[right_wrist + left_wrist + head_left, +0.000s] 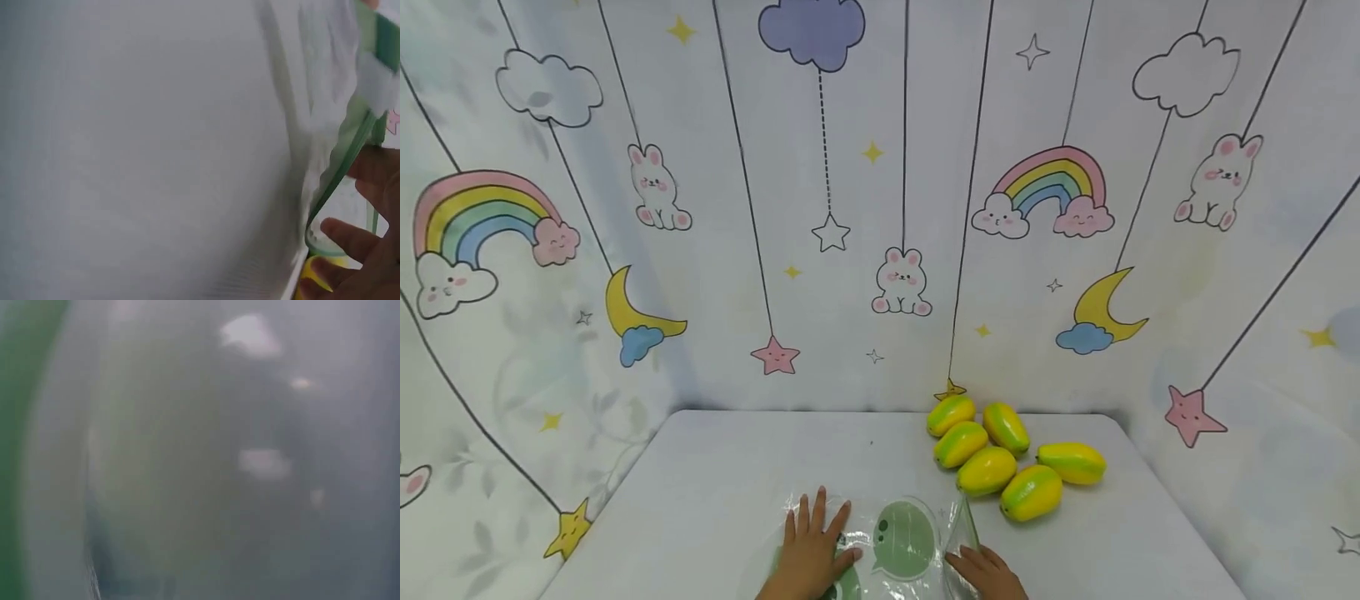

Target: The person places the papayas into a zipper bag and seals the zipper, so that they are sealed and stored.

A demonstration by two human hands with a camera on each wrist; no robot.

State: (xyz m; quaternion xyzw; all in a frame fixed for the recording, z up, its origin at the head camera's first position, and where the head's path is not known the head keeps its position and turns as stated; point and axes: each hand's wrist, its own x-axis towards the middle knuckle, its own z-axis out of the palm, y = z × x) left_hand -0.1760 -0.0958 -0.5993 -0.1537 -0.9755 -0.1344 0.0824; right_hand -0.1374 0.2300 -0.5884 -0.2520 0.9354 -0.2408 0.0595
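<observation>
A clear plastic zip bag (pixel 904 540) with green round prints lies flat near the front of the white table. My left hand (pixel 812 550) rests on its left part, fingers spread and straight, pressing it down. At the bag's right end, the green-edged mouth stands raised in a fold. My right hand (pixel 988 573) is at this mouth and holds its edge with the fingers. In the right wrist view the green zip strip (pixel 340 172) runs beside the fingers, and pale film fills much of the picture. The left wrist view is blurred and shows only shiny film (pixel 162 456).
Several yellow-green mango-like fruits (pixel 987 472) lie grouped beyond the bag, toward the back right of the white table (pixel 737 467). A printed cloth wall (pixel 820 317) with rabbits, stars and rainbows rises behind and at both sides.
</observation>
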